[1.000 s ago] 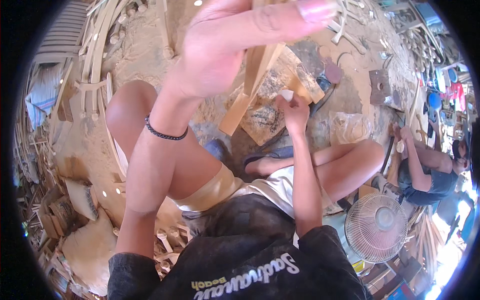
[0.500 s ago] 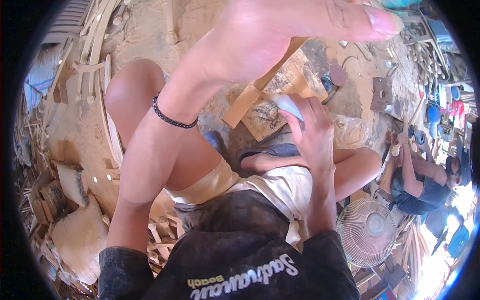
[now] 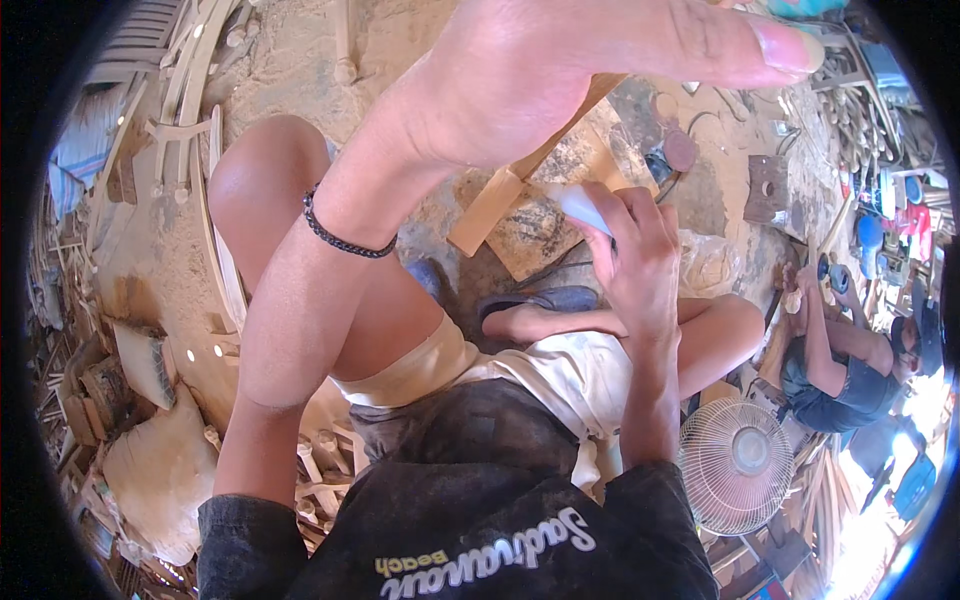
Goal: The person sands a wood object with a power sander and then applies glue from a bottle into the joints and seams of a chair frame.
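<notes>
My left hand (image 3: 560,75), wearing a dark braided bracelet, is large and close at the top. Its thumb stretches to the right and the other fingers are mostly hidden. Out from beneath it slants a wooden strip (image 3: 567,135), ending in a short crosswise wooden piece (image 3: 484,213); the hand appears closed round the strip's raised end. My right hand (image 3: 642,245) grips a whitish squeeze bottle (image 3: 588,212), its tapered tip pointing left at the joint between the two wooden parts. Whether the tip touches the wood cannot be made out. Below lies a stained board (image 3: 528,238).
A white-caged fan (image 3: 738,466) stands at the lower right. Beyond it sits another person (image 3: 845,370), holding something small. Chair frames (image 3: 180,150) and wooden parts lie at the left, with a dusty cushion (image 3: 160,470) below. A clear plastic bag (image 3: 712,262) is right of my right hand.
My right hand has shifted slightly right with the squeeze bottle, and its fingers have bent more round it. My left hand and the wood have moved a little to the right.
</notes>
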`<state>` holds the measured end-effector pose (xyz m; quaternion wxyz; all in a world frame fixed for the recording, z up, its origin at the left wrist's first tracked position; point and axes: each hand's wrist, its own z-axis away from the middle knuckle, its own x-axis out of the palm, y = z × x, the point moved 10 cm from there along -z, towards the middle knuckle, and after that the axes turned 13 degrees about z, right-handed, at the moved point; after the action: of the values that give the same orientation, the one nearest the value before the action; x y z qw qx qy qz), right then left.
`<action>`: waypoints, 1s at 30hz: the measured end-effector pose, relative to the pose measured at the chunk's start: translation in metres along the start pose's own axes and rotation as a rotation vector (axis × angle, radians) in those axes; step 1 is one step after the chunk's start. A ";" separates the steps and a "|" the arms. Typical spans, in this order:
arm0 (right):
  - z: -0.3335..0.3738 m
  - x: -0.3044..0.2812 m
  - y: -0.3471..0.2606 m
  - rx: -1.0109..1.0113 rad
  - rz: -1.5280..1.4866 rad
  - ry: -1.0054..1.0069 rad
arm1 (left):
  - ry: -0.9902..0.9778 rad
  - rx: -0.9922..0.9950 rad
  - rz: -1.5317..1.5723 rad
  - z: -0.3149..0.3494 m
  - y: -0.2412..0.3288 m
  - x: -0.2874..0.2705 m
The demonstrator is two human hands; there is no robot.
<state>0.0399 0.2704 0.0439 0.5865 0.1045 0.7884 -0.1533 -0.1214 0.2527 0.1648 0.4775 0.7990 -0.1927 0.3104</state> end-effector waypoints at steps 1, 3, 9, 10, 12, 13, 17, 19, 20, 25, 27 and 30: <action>0.000 0.000 0.001 0.005 -0.004 -0.002 | -0.009 0.000 0.004 -0.002 -0.001 0.000; 0.001 0.001 0.001 0.012 -0.012 -0.004 | -0.020 0.001 0.012 -0.003 -0.003 0.000; 0.019 0.029 0.052 0.339 -0.411 0.112 | -0.028 0.015 0.011 0.000 0.002 -0.002; 0.029 0.051 0.065 0.432 -0.425 0.100 | -0.027 0.019 0.016 0.000 0.003 -0.003; 0.058 0.108 0.099 0.634 -0.440 0.083 | -0.041 0.020 0.030 -0.003 0.000 -0.002; 0.073 0.140 0.110 0.713 -0.524 0.090 | -0.049 0.021 0.029 -0.004 0.000 0.000; 0.099 0.210 0.115 0.952 -0.660 0.035 | -0.058 0.022 0.039 -0.002 0.004 -0.003; 0.103 0.196 0.113 0.946 -0.455 0.138 | -0.057 0.022 0.043 -0.001 0.004 -0.005; 0.111 0.178 0.112 0.893 -0.270 0.273 | -0.066 0.022 0.055 -0.003 0.002 -0.005; 0.125 0.165 -0.011 0.560 -0.473 0.023 | -0.065 0.038 0.048 0.000 0.015 -0.013; 0.098 0.179 -0.090 0.090 -0.508 -0.048 | -0.074 0.036 0.053 0.001 0.016 -0.014; 0.092 0.283 -0.139 0.033 -0.387 -0.372 | -0.084 0.026 0.066 0.008 0.022 -0.020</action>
<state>-0.0082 0.1029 -0.2349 0.6794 -0.0685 0.6696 -0.2920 -0.1472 0.2357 0.1631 0.4481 0.8106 -0.2349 0.2948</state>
